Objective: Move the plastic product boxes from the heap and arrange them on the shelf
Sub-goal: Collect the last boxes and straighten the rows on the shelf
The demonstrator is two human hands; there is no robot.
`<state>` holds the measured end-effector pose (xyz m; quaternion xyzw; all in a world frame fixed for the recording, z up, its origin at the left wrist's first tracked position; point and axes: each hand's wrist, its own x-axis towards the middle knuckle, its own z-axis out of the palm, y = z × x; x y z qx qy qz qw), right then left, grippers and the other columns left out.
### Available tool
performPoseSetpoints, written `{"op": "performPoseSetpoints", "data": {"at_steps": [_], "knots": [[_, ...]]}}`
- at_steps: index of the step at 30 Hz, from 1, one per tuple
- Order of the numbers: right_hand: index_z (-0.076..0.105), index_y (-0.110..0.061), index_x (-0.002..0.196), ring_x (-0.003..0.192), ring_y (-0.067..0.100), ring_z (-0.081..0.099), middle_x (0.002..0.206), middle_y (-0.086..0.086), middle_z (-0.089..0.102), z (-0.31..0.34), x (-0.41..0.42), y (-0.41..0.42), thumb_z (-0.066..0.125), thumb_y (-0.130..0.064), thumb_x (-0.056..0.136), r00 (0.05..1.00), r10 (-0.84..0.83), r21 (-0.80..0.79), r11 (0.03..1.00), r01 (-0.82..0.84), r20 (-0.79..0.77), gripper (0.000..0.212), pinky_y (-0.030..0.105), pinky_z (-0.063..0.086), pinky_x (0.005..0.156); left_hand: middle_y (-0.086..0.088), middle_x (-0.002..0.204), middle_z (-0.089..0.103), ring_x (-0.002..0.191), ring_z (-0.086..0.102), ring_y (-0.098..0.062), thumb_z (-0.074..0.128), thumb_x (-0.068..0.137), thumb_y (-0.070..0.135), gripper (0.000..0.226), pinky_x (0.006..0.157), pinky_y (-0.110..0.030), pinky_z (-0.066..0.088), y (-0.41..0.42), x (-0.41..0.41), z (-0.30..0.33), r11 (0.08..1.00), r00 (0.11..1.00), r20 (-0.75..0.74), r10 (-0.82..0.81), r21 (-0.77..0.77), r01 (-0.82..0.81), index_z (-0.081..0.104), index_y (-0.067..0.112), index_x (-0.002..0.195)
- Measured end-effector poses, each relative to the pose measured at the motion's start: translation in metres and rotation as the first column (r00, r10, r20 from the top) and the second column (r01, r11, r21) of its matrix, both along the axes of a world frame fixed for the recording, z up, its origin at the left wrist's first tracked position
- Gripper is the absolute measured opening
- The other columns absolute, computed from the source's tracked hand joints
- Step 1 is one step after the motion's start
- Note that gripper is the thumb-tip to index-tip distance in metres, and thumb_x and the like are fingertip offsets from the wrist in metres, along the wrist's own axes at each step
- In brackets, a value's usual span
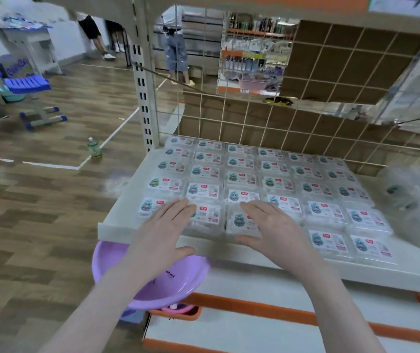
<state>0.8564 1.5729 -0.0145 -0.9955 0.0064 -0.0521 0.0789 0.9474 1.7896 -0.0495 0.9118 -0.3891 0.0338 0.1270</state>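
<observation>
The right hand (272,225) clasped a clear plastic box (244,222) at six o'clock on the shelf (305,273), the left hand (165,228) lay flat at nine o'clock; it looked light, slippery, crushable, best gripped by its edges.

Clear plastic product boxes (239,178) in rows across white metal shelf (267,261), wire grid panel (267,118) behind. Heap of loose clear boxes (413,202) at right end. Purple plastic basin (153,281) below shelf's left front corner.
</observation>
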Motion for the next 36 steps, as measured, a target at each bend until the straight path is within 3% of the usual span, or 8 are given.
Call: {"op": "performPoseSetpoints", "data": {"at_steps": [9, 17, 20, 25, 28, 33, 36], "knots": [[0.047, -0.023, 0.136, 0.121, 0.013, 0.041, 0.133, -0.008, 0.047, -0.004, -0.013, -0.010, 0.060, -0.041, 0.087, 0.995, -0.102, 0.092, 0.991, 0.100, 0.017, 0.054, 0.023, 0.030, 0.099, 0.014, 0.157, 0.006, 0.143, 0.002, -0.005, 0.060, 0.083, 0.051, 0.084, 0.112, -0.019, -0.002, 0.000, 0.000, 0.002, 1.000, 1.000, -0.009, 0.004, -0.019, -0.004, 0.012, 0.031, 0.149], [0.046, -0.027, 0.137, 0.126, 0.012, 0.040, 0.138, -0.008, 0.044, -0.008, -0.015, 0.003, 0.054, -0.043, 0.090, 0.987, -0.153, 0.063, 0.987, 0.150, 0.055, 0.050, 0.026, 0.034, 0.100, 0.010, 0.157, 0.003, 0.145, 0.001, -0.010, 0.056, 0.086, 0.051, 0.083, 0.115, -0.024, 0.002, -0.001, -0.001, 0.006, 1.000, 1.000, -0.006, 0.001, 0.007, -0.001, 0.009, 0.027, 0.149], [0.052, -0.020, 0.132, 0.119, 0.018, 0.048, 0.128, -0.002, 0.053, -0.011, -0.022, 0.007, 0.058, -0.041, 0.089, 0.972, -0.196, 0.058, 0.980, 0.190, 0.128, 0.049, 0.028, 0.038, 0.095, 0.009, 0.157, 0.003, 0.144, 0.002, -0.011, 0.058, 0.085, 0.051, 0.084, 0.114, -0.025, 0.006, -0.003, 0.001, 0.009, 1.000, 1.000, -0.019, -0.002, -0.014, 0.001, 0.010, 0.027, 0.150], [0.062, -0.005, 0.119, 0.104, 0.033, 0.059, 0.111, 0.011, 0.064, -0.019, -0.052, 0.003, 0.072, -0.023, 0.081, 0.882, -0.391, 0.103, 0.920, 0.378, 0.263, 0.044, 0.043, 0.048, 0.085, 0.010, 0.158, -0.002, 0.144, 0.002, -0.011, 0.055, 0.086, 0.052, 0.082, 0.115, -0.029, 0.010, -0.014, -0.006, 0.012, 0.999, 0.999, 0.000, -0.032, -0.036, 0.032, 0.009, 0.028, 0.149], [0.065, -0.001, 0.111, 0.091, 0.037, 0.063, 0.100, 0.014, 0.067, -0.022, -0.075, -0.008, 0.078, -0.017, 0.075, 0.825, -0.471, 0.083, 0.879, 0.470, 0.312, 0.041, 0.045, 0.052, 0.076, 0.009, 0.158, -0.001, 0.145, 0.002, -0.012, 0.052, 0.088, 0.052, 0.079, 0.115, -0.029, 0.009, -0.031, -0.015, 0.014, 0.997, 0.998, 0.005, -0.062, -0.034, 0.063, 0.008, 0.027, 0.149], [0.064, 0.001, 0.113, 0.099, 0.039, 0.062, 0.106, 0.018, 0.067, -0.021, -0.120, -0.042, 0.078, -0.016, 0.074, 0.738, -0.601, 0.083, 0.790, 0.608, 0.307, 0.044, 0.048, 0.052, 0.081, 0.006, 0.159, 0.000, 0.145, 0.001, -0.013, 0.050, 0.090, 0.051, 0.077, 0.116, -0.028, 0.004, -0.076, -0.039, 0.019, 0.987, 0.988, 0.023, -0.153, -0.038, 0.154, 0.010, 0.025, 0.150], [0.064, 0.001, 0.113, 0.091, 0.038, 0.063, 0.101, 0.016, 0.067, -0.019, -0.150, -0.064, 0.079, -0.015, 0.074, 0.691, -0.657, 0.093, 0.742, 0.664, 0.302, 0.045, 0.044, 0.051, 0.075, 0.006, 0.159, 0.000, 0.145, 0.000, -0.012, 0.050, 0.091, 0.048, 0.074, 0.116, -0.026, 0.003, -0.108, -0.061, 0.022, 0.978, 0.981, 0.015, -0.194, -0.070, 0.195, 0.011, 0.027, 0.150]]}}
